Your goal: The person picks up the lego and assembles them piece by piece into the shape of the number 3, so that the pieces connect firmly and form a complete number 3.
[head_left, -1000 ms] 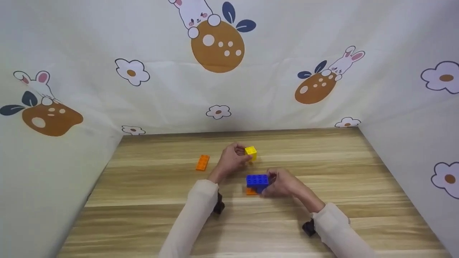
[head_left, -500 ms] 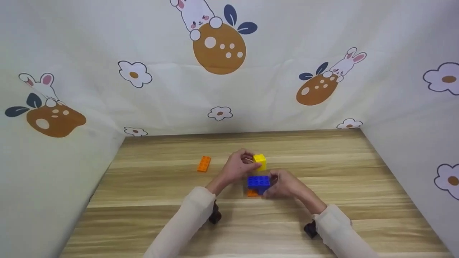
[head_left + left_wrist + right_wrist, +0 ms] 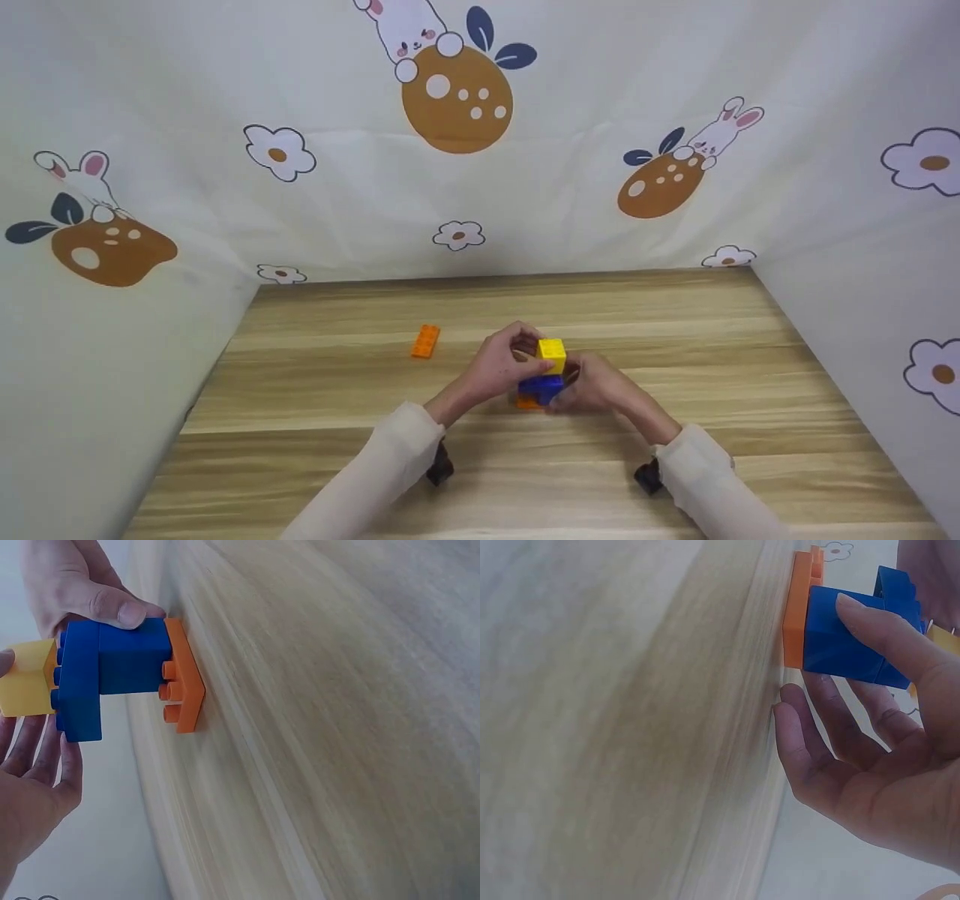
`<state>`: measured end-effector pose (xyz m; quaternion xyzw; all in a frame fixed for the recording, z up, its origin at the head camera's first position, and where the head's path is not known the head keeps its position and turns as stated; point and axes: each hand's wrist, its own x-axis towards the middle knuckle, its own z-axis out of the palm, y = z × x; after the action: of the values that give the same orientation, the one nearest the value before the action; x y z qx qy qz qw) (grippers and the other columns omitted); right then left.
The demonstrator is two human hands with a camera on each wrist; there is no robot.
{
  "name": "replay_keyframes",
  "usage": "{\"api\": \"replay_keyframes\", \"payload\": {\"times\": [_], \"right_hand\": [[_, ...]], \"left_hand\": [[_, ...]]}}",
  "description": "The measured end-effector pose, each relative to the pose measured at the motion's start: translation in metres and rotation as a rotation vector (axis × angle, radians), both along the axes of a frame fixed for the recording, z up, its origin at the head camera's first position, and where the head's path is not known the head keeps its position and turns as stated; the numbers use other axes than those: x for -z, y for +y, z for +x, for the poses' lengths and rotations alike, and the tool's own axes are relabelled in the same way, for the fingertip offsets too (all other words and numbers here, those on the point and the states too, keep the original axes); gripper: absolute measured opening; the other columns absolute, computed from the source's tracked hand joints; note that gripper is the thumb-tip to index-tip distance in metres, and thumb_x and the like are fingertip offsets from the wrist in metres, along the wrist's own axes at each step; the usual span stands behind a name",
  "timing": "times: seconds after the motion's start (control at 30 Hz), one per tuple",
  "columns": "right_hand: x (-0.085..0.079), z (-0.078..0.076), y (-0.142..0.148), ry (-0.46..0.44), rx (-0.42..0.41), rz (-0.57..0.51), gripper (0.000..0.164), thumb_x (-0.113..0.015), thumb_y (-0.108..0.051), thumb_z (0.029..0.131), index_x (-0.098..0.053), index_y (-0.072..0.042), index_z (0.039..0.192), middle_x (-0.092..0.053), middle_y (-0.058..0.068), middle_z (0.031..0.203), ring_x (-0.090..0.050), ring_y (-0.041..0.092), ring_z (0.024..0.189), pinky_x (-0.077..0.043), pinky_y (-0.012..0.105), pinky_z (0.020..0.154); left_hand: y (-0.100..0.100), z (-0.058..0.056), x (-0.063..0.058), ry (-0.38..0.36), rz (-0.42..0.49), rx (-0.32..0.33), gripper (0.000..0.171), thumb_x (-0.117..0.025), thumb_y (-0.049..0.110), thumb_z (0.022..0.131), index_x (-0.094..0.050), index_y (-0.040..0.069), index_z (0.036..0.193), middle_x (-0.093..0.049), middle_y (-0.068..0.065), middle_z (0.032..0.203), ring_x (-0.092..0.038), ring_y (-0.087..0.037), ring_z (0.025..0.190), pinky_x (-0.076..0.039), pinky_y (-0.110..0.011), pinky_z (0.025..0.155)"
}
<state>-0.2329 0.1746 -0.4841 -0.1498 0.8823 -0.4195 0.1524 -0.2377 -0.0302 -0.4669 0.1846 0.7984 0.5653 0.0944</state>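
My left hand (image 3: 504, 364) pinches a yellow toy brick (image 3: 552, 355) between thumb and fingers, right at the studded top of a blue brick (image 3: 81, 682). In the left wrist view the yellow brick meets the blue studs; whether it is pressed down on them I cannot tell. Beneath that upper blue brick is a second blue brick (image 3: 135, 656), which stands on an orange plate brick (image 3: 187, 682) on the table. My right hand (image 3: 600, 384) grips the blue bricks from the right side, its thumb flat against them in the right wrist view.
Another orange plate brick (image 3: 425, 341) lies studs up on the wooden table (image 3: 315, 420), left of the hands. Patterned cloth walls (image 3: 555, 187) rise behind the table and along both sides.
My left hand has carried the yellow brick toward me and to the right, from behind the blue bricks to over them. My right hand stays on the stack.
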Motion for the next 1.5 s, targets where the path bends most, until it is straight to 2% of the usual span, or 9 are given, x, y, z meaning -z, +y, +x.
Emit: {"api": "replay_keyframes", "payload": {"times": [0.1,0.27,0.77,0.9,1.13,1.5], "right_hand": [[0.000,-0.001,0.001,0.021,-0.025,-0.013,0.050,-0.091,-0.011,0.069,-0.070,-0.007,0.114,-0.072,0.012,0.101,-0.065,0.023,0.091,-0.056,0.043,0.087],[-0.001,-0.001,0.001,0.030,-0.034,0.005,0.052,-0.092,-0.014,0.069,-0.071,-0.010,0.117,-0.074,0.010,0.107,-0.066,0.023,0.096,-0.056,0.045,0.091],[-0.002,-0.002,0.000,0.010,-0.017,-0.006,0.053,-0.091,-0.012,0.070,-0.070,-0.012,0.119,-0.073,0.010,0.112,-0.066,0.025,0.101,-0.055,0.045,0.094],[-0.001,-0.003,-0.002,0.015,-0.028,-0.009,0.052,-0.090,-0.011,0.070,-0.071,-0.013,0.118,-0.073,0.009,0.113,-0.066,0.025,0.102,-0.055,0.046,0.095],[0.001,-0.003,-0.002,0.017,-0.035,-0.055,0.050,-0.089,-0.005,0.068,-0.072,-0.008,0.115,-0.074,0.013,0.109,-0.067,0.025,0.099,-0.055,0.045,0.093],[0.001,-0.001,0.000,0.033,-0.013,-0.023,0.054,-0.092,-0.008,0.066,-0.071,-0.006,0.116,-0.074,0.012,0.110,-0.066,0.026,0.103,-0.053,0.049,0.099]], "left_hand": [[-0.001,0.001,0.001,-0.010,0.009,0.003,0.036,-0.077,0.027,0.089,-0.061,0.010,0.116,-0.069,-0.005,0.114,-0.066,-0.016,0.103,-0.057,-0.032,0.092],[0.000,0.002,0.004,-0.027,0.020,0.010,0.038,-0.078,0.028,0.088,-0.061,0.010,0.116,-0.069,-0.006,0.115,-0.066,-0.017,0.104,-0.057,-0.032,0.093],[-0.005,0.001,0.010,-0.051,0.031,0.040,0.034,-0.079,0.031,0.087,-0.068,0.017,0.117,-0.071,-0.001,0.114,-0.068,-0.015,0.102,-0.058,-0.034,0.093],[-0.008,0.001,0.010,-0.043,0.009,0.027,0.034,-0.081,0.031,0.085,-0.070,0.017,0.114,-0.073,0.000,0.110,-0.068,-0.014,0.099,-0.058,-0.034,0.091],[-0.009,-0.001,0.011,-0.047,-0.003,0.018,0.033,-0.083,0.032,0.083,-0.073,0.016,0.110,-0.074,0.000,0.104,-0.068,-0.013,0.094,-0.058,-0.033,0.088],[-0.004,-0.002,0.007,-0.043,-0.083,0.029,0.035,-0.083,0.031,0.082,-0.074,0.016,0.112,-0.073,-0.001,0.102,-0.065,-0.013,0.091,-0.058,-0.030,0.085]]}}
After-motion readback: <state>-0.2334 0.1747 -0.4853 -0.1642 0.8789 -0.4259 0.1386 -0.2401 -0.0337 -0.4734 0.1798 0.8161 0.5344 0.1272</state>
